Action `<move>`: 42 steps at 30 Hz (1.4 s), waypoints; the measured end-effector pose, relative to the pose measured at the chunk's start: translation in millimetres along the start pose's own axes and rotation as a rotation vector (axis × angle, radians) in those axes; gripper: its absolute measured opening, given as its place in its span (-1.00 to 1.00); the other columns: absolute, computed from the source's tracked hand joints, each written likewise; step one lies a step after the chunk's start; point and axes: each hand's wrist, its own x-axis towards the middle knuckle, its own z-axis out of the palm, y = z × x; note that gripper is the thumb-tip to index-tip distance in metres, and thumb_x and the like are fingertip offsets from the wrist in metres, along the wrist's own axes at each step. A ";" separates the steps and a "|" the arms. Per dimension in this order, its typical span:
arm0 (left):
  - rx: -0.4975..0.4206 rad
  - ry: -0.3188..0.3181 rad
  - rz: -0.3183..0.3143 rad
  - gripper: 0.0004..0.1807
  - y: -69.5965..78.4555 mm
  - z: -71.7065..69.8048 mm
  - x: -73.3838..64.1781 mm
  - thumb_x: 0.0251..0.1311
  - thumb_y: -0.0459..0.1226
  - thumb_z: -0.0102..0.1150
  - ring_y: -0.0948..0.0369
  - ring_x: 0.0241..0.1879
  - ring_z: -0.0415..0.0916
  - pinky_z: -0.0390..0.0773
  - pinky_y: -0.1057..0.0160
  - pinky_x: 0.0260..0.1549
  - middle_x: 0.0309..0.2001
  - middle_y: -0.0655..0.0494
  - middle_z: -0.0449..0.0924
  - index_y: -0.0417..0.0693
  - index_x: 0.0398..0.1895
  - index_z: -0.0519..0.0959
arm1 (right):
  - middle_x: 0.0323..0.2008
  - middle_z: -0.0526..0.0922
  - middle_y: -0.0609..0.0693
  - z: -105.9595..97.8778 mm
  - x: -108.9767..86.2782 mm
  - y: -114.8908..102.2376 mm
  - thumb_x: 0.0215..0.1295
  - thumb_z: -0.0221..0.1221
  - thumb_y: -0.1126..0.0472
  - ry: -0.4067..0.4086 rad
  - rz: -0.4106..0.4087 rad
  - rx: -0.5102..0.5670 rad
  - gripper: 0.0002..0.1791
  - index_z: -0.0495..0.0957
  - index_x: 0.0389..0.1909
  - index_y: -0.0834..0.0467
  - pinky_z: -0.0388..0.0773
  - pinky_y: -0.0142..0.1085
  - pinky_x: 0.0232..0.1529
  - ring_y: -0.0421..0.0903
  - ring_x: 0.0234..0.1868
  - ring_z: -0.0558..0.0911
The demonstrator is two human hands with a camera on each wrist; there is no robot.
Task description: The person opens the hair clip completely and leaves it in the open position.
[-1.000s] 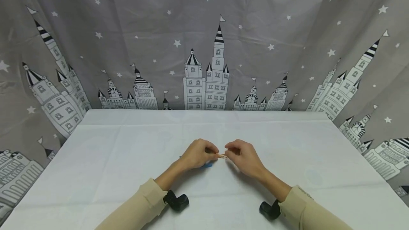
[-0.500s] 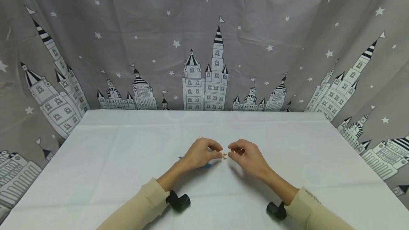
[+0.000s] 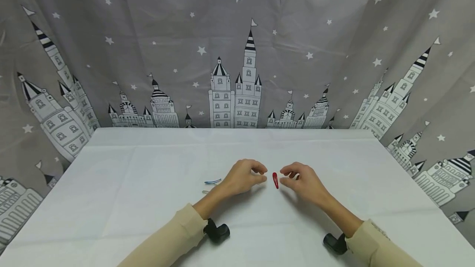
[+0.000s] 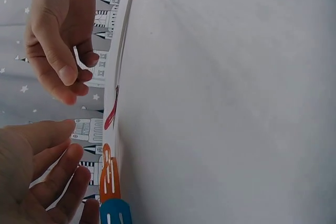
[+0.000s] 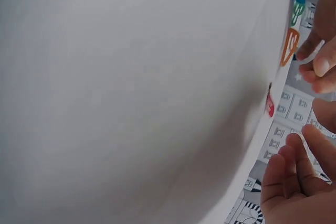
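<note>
A red snap hair clip (image 3: 275,180) lies on the white table between the two hands. My left hand (image 3: 241,177) hovers to its left, fingers loosely bent and holding nothing. To the right of the clip is my right hand (image 3: 305,182), thumb and fingertips apart with nothing between them. Orange hair clips (image 4: 109,177) lie near the left hand in the left wrist view; the head view hides them behind that hand. A blue hair clip (image 3: 212,182) shows beyond the left forearm. In the right wrist view, a green clip (image 5: 298,11) sits beside the blue one.
A pale clip end (image 3: 205,192) peeks out beside the left forearm. The white-covered table (image 3: 148,217) runs back to a grey curtain (image 3: 178,32) printed with castles and stars. Black wrist cameras (image 3: 217,232) hang below both sleeves.
Both hands have shifted right. The left fingers have left the orange clips, now hidden in the head view. The red clip has come into sight between the hands, and more of the blue clip shows.
</note>
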 end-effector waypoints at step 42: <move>0.141 -0.104 -0.034 -0.87 8.0 24.1 29.8 0.19 -0.34 0.33 0.27 -0.27 0.52 0.47 0.26 -0.17 -0.31 0.17 0.67 -0.12 -0.21 0.72 | -0.36 0.53 -0.01 13.7 0.0 7.7 0.16 0.24 0.47 -0.043 0.104 -0.165 -0.82 0.67 -0.20 0.33 0.46 -0.18 -0.21 -0.12 -0.32 0.48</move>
